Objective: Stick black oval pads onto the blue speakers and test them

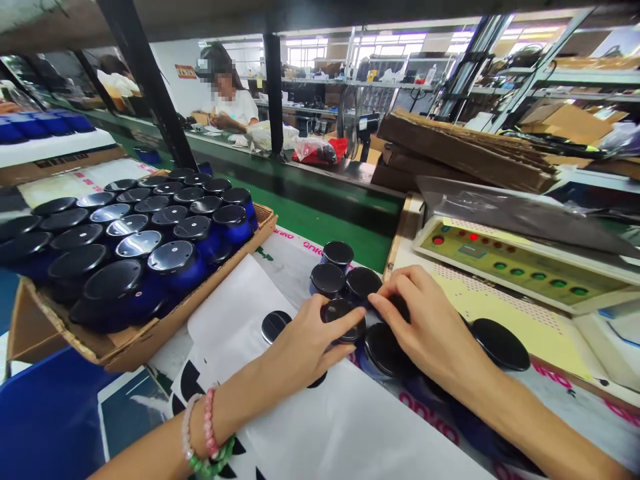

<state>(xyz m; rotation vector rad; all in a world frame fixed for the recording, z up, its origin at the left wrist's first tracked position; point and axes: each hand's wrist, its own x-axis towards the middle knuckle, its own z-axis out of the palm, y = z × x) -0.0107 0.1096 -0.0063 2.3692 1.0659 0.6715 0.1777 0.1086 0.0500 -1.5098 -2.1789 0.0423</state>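
Observation:
My left hand [315, 333] curls over a round blue unit with a glossy black top [344, 319]; its thumb and fingers lie around and across that top. Close to its right, my right hand [417, 310] bends its fingers over another black-topped unit [399, 307], which it mostly covers. More of these units stand beside and behind the hands, such as one black-topped unit [363, 283]. Beneath my left forearm lies a white backing sheet [370, 407] bearing black round and cut-out pieces, among them a black disc [276, 327].
To the left, a cardboard tray [175, 333] holds rows of the same blue units. A machine panel [505, 260] with a red light and green buttons stands right. Behind runs a green conveyor belt [320, 210]. Dark posts [150, 87] rise there; a person [233, 100] sits beyond.

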